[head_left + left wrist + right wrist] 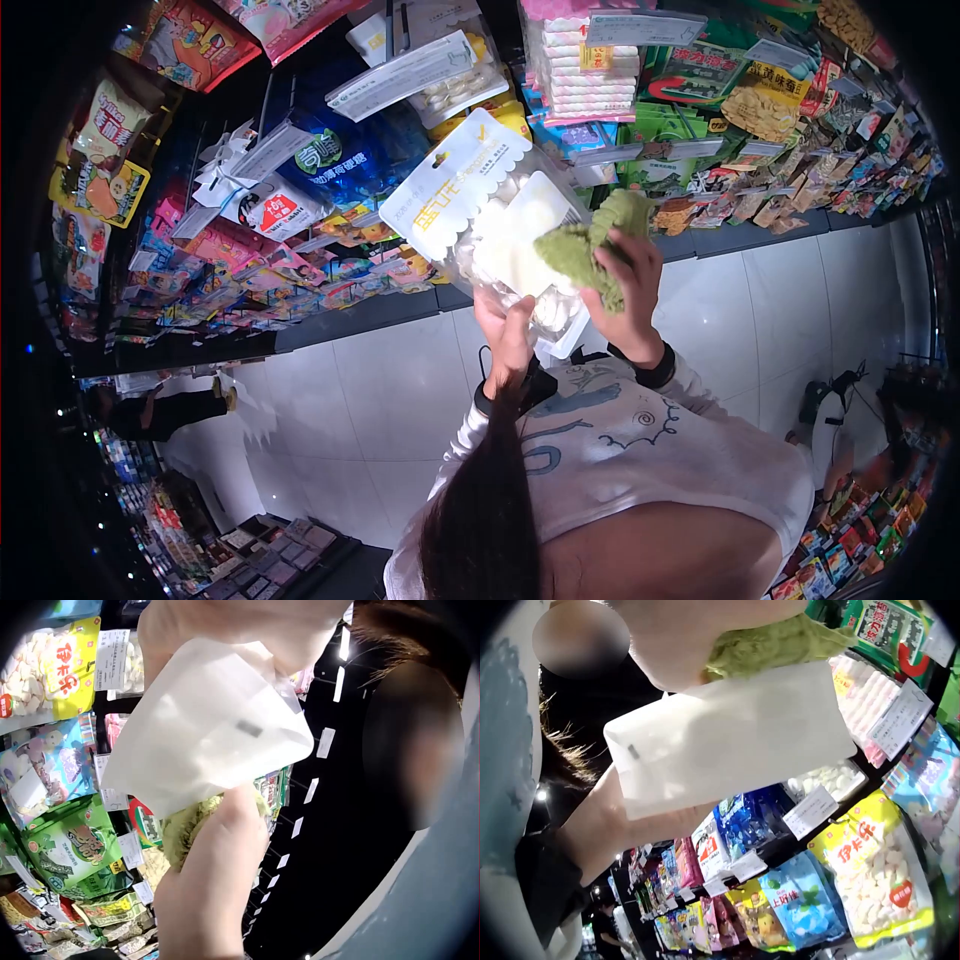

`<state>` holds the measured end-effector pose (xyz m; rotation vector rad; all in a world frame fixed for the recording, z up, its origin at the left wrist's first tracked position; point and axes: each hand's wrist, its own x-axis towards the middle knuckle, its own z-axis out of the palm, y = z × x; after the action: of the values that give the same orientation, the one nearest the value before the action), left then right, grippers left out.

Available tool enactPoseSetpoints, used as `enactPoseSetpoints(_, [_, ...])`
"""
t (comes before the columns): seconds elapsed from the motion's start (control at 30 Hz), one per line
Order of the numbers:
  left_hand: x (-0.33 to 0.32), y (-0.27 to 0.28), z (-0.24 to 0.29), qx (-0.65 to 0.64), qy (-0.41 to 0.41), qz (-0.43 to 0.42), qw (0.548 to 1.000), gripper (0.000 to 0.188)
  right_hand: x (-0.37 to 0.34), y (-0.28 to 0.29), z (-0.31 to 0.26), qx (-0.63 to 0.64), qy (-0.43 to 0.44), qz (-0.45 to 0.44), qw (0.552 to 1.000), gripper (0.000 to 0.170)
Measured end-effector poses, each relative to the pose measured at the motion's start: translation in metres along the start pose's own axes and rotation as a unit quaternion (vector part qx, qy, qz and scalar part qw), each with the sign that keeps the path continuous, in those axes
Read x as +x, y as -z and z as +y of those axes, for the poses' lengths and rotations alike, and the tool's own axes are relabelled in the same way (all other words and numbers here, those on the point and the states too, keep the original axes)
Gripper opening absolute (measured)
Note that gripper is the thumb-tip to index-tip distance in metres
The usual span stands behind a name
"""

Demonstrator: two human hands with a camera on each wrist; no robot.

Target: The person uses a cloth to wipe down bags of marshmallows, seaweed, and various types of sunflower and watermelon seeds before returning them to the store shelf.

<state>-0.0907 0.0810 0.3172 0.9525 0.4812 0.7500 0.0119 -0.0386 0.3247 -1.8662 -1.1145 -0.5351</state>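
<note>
A snack bag (500,215) with a white scalloped header and white pieces behind clear plastic is held up before the person's chest. My left hand (508,335) grips its lower edge, thumb across the front. My right hand (632,280) holds a bunched green cloth (615,215) against the bag's right side. In the left wrist view the bag's plain white bottom (217,735) faces the camera, the left hand (240,630) above it. From the right wrist, the green cloth (780,649) shows bunched under the right hand (712,634), right over the bag's edge.
Shelves of hanging snack bags run along the far side, with price tags (400,75) jutting out on hooks. A blue candy bag (335,160) hangs left of the held bag, pink-and-white stacked sweets (590,70) behind it. Another person (165,410) stands at the left on the tiled floor (350,390).
</note>
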Motion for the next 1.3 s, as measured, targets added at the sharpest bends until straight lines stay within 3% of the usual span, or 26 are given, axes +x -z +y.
enactPoseSetpoints(0.13, [0.001,0.014,0.010,-0.088,0.013,0.079,0.993,0.050,-0.009,-0.005,-0.003,0.078,0.144,-0.053,0.985,0.053])
enactPoseSetpoints(0.17, [0.006,0.024,0.006,-0.058,0.018,0.141,0.988,0.045,-0.008,-0.008,-0.003,0.070,0.152,-0.053,0.985,0.054])
enactPoseSetpoints(0.27, [0.016,0.017,0.014,-0.067,0.063,0.172,0.981,0.044,-0.006,-0.021,0.000,0.010,0.152,-0.069,0.986,0.065])
enactPoseSetpoints(0.37, [0.022,-0.003,0.007,-0.111,0.071,0.103,0.986,0.050,-0.002,-0.030,0.009,-0.028,0.146,-0.028,0.989,0.071])
enactPoseSetpoints(0.43, [0.028,-0.015,0.004,-0.142,0.056,0.060,0.986,0.057,0.000,-0.035,0.011,-0.074,0.123,0.033,0.989,0.062])
enactPoseSetpoints(0.5, [0.032,-0.024,0.004,-0.088,0.028,0.035,0.995,0.060,0.006,-0.034,0.019,-0.124,0.108,0.044,0.985,0.056])
enactPoseSetpoints(0.63, [0.042,-0.027,0.017,-0.006,-0.047,-0.060,0.997,0.070,0.026,-0.033,0.040,-0.039,0.088,0.082,0.992,0.055])
enactPoseSetpoints(0.7, [0.051,-0.030,0.021,-0.019,-0.109,-0.102,0.989,0.071,0.022,-0.041,0.048,0.053,-0.056,0.042,0.996,0.057])
enactPoseSetpoints(0.73, [0.064,-0.032,0.031,0.039,-0.204,-0.129,0.970,0.065,0.020,-0.044,0.051,0.122,-0.134,0.034,0.983,0.056])
enactPoseSetpoints(0.77, [0.078,-0.030,0.037,0.094,-0.241,-0.117,0.959,0.063,0.017,-0.045,0.050,0.245,-0.234,0.025,0.940,0.056])
enactPoseSetpoints(0.83, [0.102,-0.020,0.042,0.215,-0.299,-0.044,0.929,0.063,0.014,-0.042,0.049,0.452,-0.378,0.040,0.807,0.055])
enactPoseSetpoints(0.87, [0.111,-0.019,0.042,0.262,-0.305,0.024,0.915,0.062,0.017,-0.040,0.048,0.508,-0.402,0.057,0.760,0.055])
enactPoseSetpoints(0.93, [0.128,-0.009,0.035,0.182,-0.280,0.032,0.942,0.066,0.009,-0.041,0.054,0.537,-0.453,0.042,0.710,0.056])
enactPoseSetpoints(1.03, [0.134,0.005,0.028,0.037,-0.122,0.009,0.992,0.065,0.003,-0.052,0.055,0.567,-0.510,0.060,0.644,0.055])
enactPoseSetpoints(1.13, [0.140,0.007,0.034,0.056,-0.063,-0.025,0.996,0.057,0.003,-0.060,0.051,0.593,-0.547,0.080,0.585,0.059])
enactPoseSetpoints(1.3, [0.165,0.002,0.064,0.046,-0.110,-0.037,0.992,0.055,0.022,-0.076,0.050,0.641,-0.549,0.038,0.535,0.068])
